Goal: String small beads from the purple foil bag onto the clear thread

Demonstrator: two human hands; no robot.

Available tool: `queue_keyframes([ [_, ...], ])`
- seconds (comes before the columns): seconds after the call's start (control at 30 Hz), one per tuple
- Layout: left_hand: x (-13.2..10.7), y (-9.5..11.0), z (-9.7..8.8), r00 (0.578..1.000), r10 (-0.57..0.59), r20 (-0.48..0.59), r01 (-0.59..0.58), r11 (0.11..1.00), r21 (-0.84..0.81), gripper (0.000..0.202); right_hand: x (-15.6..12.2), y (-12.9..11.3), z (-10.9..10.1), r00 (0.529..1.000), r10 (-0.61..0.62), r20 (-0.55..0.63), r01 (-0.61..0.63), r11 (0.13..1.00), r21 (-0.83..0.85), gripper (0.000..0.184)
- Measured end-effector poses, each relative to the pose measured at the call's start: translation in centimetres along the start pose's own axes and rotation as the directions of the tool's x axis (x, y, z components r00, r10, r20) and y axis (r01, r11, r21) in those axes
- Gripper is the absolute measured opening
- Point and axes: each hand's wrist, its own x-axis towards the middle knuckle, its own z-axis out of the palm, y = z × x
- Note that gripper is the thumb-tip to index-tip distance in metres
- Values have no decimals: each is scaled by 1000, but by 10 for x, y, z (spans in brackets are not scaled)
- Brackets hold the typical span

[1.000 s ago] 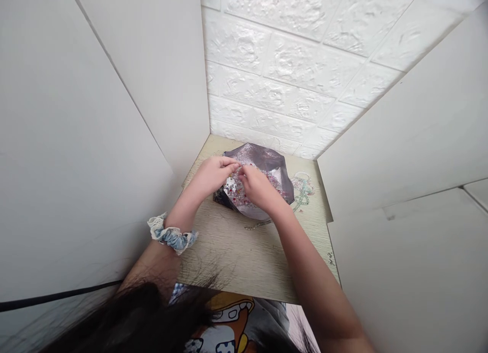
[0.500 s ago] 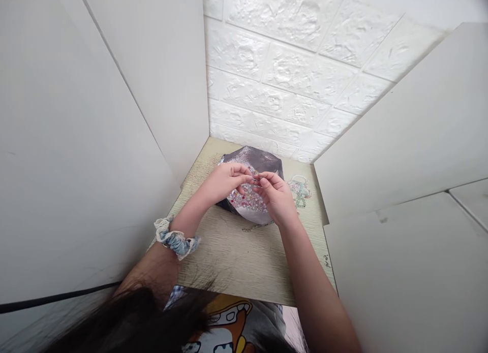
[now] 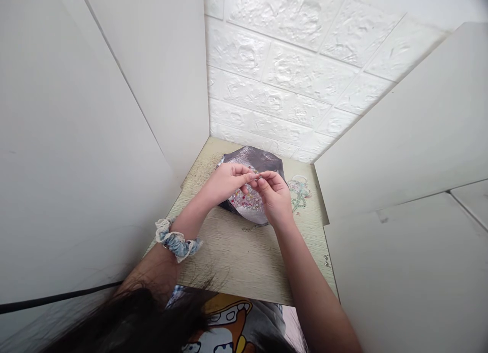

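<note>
My left hand [image 3: 231, 182] and my right hand [image 3: 274, 194] meet fingertip to fingertip, both pinched. Whatever sits between the fingertips is too small to make out. Below them lies a grey pouch [image 3: 263, 160], opened out, with many small pink, white and red beads [image 3: 247, 199] in it. Part of the beads is hidden by my hands. To the right of the pouch rests a bundle of beaded strings [image 3: 300, 190] in green, pink and white. A thin chain-like strand [image 3: 253, 227] lies at the pouch's front edge.
The pale wooden tabletop [image 3: 236, 256] is narrow, with white panels [image 3: 160, 89] to the left and right. A white brick-patterned wall [image 3: 274, 78] closes the back. Small bits [image 3: 326, 261] lie near the right edge. A blue and white scrunchie [image 3: 177, 239] circles my left wrist.
My left fingertips have shifted slightly right, and my right hand has turned a little inward to the left. The pouch and the beaded strings stay where they were.
</note>
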Motion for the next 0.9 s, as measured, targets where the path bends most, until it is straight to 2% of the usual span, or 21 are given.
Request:
queue_keyframes([
  [0.33, 1, -1, 0, 1000, -8, -23, 8, 1000, 12, 20, -3, 0, 5, 998, -63, -23, 60, 993, -102, 17],
  [0.9, 0, -2, -1, 1000, 4, -17, -4, 1000, 6, 18, -4, -3, 6, 999, -52, -4, 51, 994, -97, 14],
])
